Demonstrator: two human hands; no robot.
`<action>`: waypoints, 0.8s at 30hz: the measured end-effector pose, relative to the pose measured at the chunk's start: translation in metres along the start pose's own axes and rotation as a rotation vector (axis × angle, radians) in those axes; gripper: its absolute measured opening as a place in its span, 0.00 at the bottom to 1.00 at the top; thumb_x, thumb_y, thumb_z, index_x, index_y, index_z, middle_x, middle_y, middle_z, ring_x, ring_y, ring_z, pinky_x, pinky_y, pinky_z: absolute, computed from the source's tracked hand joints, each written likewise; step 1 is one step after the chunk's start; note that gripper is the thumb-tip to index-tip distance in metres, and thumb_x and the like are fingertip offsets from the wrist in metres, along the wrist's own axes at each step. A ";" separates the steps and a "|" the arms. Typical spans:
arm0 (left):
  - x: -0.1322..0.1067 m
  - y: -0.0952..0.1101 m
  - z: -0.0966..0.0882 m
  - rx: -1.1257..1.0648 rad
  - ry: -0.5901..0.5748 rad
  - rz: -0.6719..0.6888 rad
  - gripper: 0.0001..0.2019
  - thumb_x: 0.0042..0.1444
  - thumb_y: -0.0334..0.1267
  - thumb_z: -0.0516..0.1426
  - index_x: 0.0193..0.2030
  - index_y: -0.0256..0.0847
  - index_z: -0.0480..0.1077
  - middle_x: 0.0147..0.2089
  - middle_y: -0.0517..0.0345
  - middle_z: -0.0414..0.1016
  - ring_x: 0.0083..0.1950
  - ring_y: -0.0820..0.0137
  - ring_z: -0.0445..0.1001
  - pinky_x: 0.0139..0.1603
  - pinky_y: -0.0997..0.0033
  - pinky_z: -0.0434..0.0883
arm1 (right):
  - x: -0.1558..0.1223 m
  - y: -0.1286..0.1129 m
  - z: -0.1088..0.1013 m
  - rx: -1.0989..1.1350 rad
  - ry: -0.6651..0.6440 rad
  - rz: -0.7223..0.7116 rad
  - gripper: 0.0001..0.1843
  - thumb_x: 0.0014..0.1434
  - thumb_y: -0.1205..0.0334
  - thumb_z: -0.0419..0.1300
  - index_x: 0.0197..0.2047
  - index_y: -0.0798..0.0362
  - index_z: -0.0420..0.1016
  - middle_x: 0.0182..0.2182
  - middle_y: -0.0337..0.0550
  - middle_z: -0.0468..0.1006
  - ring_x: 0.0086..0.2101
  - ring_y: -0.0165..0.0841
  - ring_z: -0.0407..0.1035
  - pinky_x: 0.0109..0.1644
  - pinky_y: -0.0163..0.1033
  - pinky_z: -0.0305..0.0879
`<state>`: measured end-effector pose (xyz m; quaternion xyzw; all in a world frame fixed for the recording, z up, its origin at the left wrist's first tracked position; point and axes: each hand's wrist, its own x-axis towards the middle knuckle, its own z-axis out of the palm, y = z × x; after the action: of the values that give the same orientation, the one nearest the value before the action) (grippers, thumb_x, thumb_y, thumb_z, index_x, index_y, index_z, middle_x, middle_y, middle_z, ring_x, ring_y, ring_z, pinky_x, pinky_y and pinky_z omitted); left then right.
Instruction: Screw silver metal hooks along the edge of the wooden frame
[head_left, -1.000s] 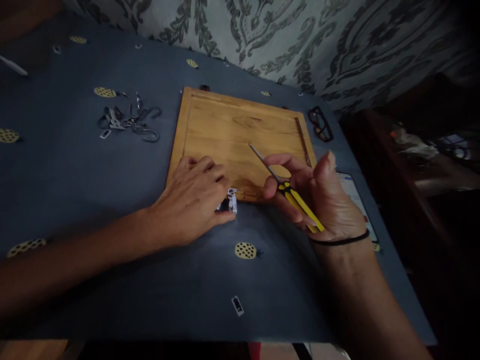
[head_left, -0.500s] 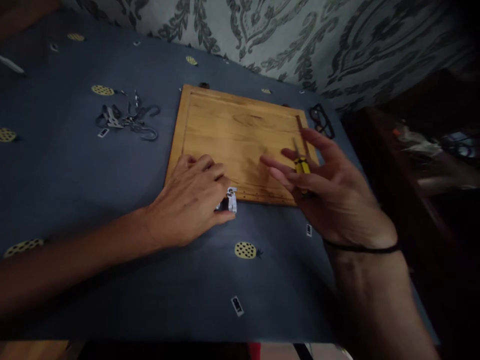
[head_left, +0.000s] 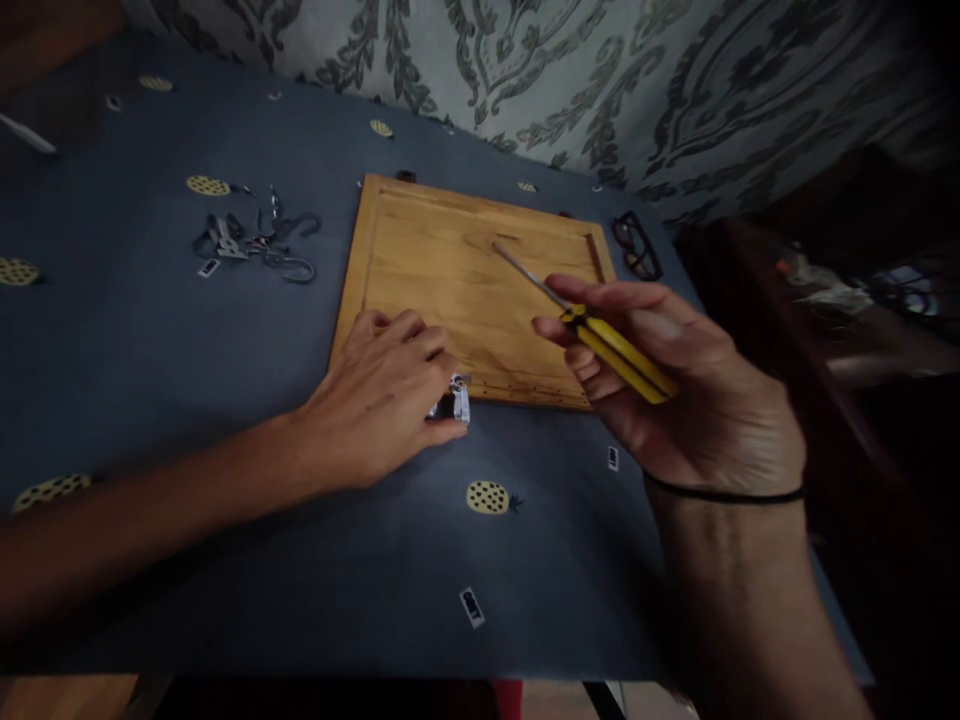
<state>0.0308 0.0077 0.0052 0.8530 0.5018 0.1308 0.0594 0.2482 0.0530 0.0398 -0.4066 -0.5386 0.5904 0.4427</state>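
Note:
A wooden board point(head_left: 450, 260) lies flat on a dark blue cloth point(head_left: 150, 380). My left hand point(head_left: 382, 400) rests at the board's near edge, its fingers curled over a small silver metal piece point(head_left: 459, 398). My right hand point(head_left: 675, 390) hovers above the board's near right corner and grips a yellow-handled screwdriver point(head_left: 615, 352). The thin metal shaft points up and left over the board, its tip in the air.
A pile of metal hooks and clips point(head_left: 259, 245) lies left of the board. Black glasses point(head_left: 637, 245) sit past the board's right end. Small labels point(head_left: 471, 607) lie on the cloth. A patterned curtain point(head_left: 600, 80) hangs behind. Dark furniture point(head_left: 862, 320) stands at right.
My right hand turned the screwdriver about in its fingers, opening for a moment, and now grips it with the shaft pointing up-left over the board. My left hand stayed still.

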 end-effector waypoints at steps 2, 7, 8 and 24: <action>0.000 0.000 0.000 -0.005 0.004 0.003 0.15 0.60 0.50 0.65 0.38 0.38 0.76 0.41 0.53 0.76 0.51 0.56 0.71 0.52 0.52 0.64 | 0.001 -0.002 0.000 0.085 -0.006 -0.093 0.12 0.48 0.54 0.75 0.38 0.43 0.86 0.47 0.36 0.86 0.47 0.32 0.82 0.52 0.28 0.78; 0.000 0.001 0.001 0.006 0.022 0.007 0.15 0.61 0.50 0.64 0.37 0.38 0.76 0.41 0.52 0.76 0.50 0.56 0.71 0.51 0.53 0.64 | -0.003 -0.001 0.007 0.001 0.071 -0.124 0.18 0.48 0.64 0.75 0.44 0.45 0.85 0.48 0.37 0.85 0.52 0.32 0.80 0.56 0.29 0.76; 0.000 0.001 0.001 0.011 0.024 0.009 0.15 0.60 0.50 0.64 0.37 0.38 0.76 0.41 0.52 0.77 0.50 0.55 0.71 0.51 0.53 0.64 | -0.005 -0.001 0.009 -0.019 0.064 -0.103 0.18 0.50 0.66 0.74 0.45 0.46 0.84 0.49 0.37 0.84 0.52 0.32 0.80 0.54 0.29 0.78; 0.000 0.000 -0.001 -0.015 0.005 0.004 0.15 0.60 0.49 0.65 0.42 0.37 0.77 0.44 0.50 0.78 0.53 0.54 0.70 0.55 0.51 0.64 | -0.016 0.005 0.025 -0.173 0.289 -0.321 0.13 0.49 0.66 0.77 0.33 0.46 0.78 0.30 0.35 0.83 0.25 0.32 0.79 0.26 0.35 0.79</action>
<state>0.0311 0.0079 0.0062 0.8531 0.4994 0.1369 0.0642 0.2287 0.0309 0.0370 -0.4326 -0.5759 0.3997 0.5671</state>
